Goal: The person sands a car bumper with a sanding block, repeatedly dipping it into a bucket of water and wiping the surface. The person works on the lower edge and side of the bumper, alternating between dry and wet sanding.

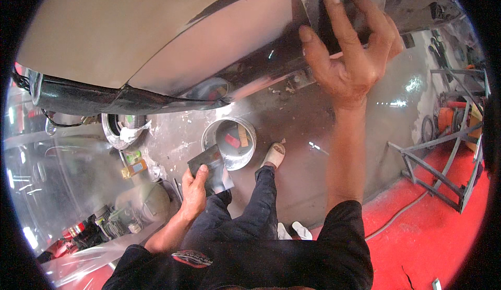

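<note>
My right hand [355, 55] is at the upper right, gripping a grey square sheet [313, 3] against the curved vehicle panel [203, 50], which has beige, pale pink and black areas. Its fingertips press on the sheet, with the thumb at the left edge. My left hand [194, 193] holds a dark grey flat rectangular sheet [207, 159], lower down near my legs, thumb on top. Just beyond it, a white bucket [249, 144] stands on the grey floor, with a red block [233, 141] and a tan block [242, 136] inside.
A metal frame [412, 165] stands at right on red flooring, beside orange equipment [448, 123] and a hose [391, 219]. At left are clear plastic sheeting [47, 170], a tyre [112, 131] and a compressor [115, 222]. My sandalled foot [274, 154] is right of the bucket.
</note>
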A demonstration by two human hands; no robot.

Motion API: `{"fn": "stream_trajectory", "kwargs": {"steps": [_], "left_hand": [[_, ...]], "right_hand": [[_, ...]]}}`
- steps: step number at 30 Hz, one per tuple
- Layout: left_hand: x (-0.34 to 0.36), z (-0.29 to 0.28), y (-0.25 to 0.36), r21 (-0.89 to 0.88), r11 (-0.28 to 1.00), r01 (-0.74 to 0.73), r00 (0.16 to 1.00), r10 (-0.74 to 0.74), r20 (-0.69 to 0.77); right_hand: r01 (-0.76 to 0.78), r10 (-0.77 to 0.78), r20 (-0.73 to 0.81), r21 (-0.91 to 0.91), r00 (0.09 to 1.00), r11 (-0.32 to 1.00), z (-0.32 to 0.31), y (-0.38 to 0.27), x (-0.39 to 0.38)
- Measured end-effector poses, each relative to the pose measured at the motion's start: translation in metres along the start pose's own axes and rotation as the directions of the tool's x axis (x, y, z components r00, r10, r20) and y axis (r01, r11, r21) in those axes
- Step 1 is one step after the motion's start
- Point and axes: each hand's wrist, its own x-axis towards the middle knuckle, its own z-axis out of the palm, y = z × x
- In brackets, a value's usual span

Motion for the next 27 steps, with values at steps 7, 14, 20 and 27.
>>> {"fn": "stream_trajectory", "kwargs": {"steps": [7, 14, 20, 27], "left_hand": [[-0.001, 0.001, 0.001, 0.038, 0.999, 0.013, 1.000, -0.013, 0.012], [-0.008, 0.017, 0.024, -0.177, 0.984, 0.008, 1.000, -0.011, -0.013], [-0.010, 0.058, 0.070, -0.346, 0.937, 0.039, 0.997, -0.016, 0.070], [-0.007, 0.052, 0.096, -0.248, 0.962, 0.112, 0.978, -0.063, 0.197]], "right_hand": [[0.089, -0.089, -0.015, -0.003, 0.996, 0.996, 0.013, 0.015, 0.001], [-0.038, 0.025, 0.245, 0.048, 0.969, 0.998, -0.023, 0.003, -0.013], [-0.340, -0.060, 0.522, 0.635, 0.851, 0.694, -0.107, -0.094, -0.060], [-0.590, 0.028, 0.766, 0.470, 0.642, 0.657, -0.139, -0.117, -0.131]]}}
